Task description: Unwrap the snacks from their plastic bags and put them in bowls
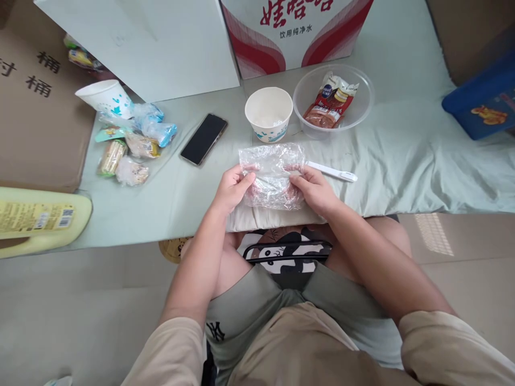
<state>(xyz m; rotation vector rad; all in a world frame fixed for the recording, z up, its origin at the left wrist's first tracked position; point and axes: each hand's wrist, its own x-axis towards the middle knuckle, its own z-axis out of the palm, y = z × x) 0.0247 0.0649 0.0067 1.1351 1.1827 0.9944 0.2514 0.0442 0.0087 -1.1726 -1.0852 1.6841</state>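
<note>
Between my two hands a clear, crinkled plastic bag [273, 185] is spread out over the front edge of the bed-like surface. My left hand [234, 187] pinches its left side, thumb on top and fingers behind the film. On the right side, my right hand [316, 187] grips it the same way. Just beyond the bag stands a white paper bowl [269, 115] with a blue pattern. A white utility knife [332, 171] lies beside my right hand. Behind it, a clear plastic bowl [364, 102] holds a red and white snack packet [332, 102].
A black phone [204, 139] lies left of the paper bowl. Farther left are several wrapped snacks [132, 171] and a tipped paper cup [107, 99]. Boxes [298, 37] line the back. A yellow jug [44, 220] sits at left, a blue container [483, 102] at right.
</note>
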